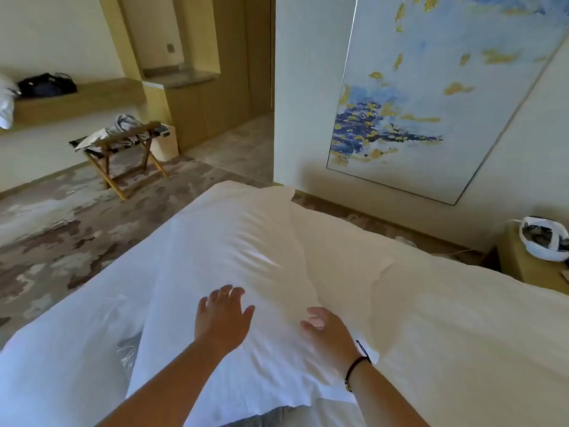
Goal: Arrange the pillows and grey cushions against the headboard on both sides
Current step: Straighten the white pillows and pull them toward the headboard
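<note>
White bed (462,318) bears a pillow (234,257); left hand (221,318) and right hand (329,334) rest on it, released.

We observe the bed (446,318), covered in a cream duvet; a white pillow (234,266) lies directly on it.

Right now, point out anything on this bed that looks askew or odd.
The white pillow lies lengthwise down the bed, not against any headboard. Both hands, left hand and right hand, rest open on it. A grey patch shows beside it.
</note>
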